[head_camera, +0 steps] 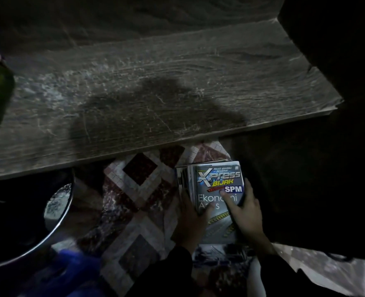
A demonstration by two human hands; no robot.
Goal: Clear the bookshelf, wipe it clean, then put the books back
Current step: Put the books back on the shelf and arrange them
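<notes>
Shelf [155,82] bare, streaked: wiping looked done | stack of books [218,179] lay on the floor mat [138,189] just below its edge | left grip [193,213], right grip [246,209] clasped the stack's sides, likely to lift it back.

Both forearms, in dark sleeves [166,273], reach forward side by side from the lower edge of view; the left grip [193,213] clasps the left side of the books [218,179], thumb across the cover, fingers curled over the edge; the right grip [249,209] clasps the right side, thumb flat on the cover, fingers wrapped round the edge.
</notes>
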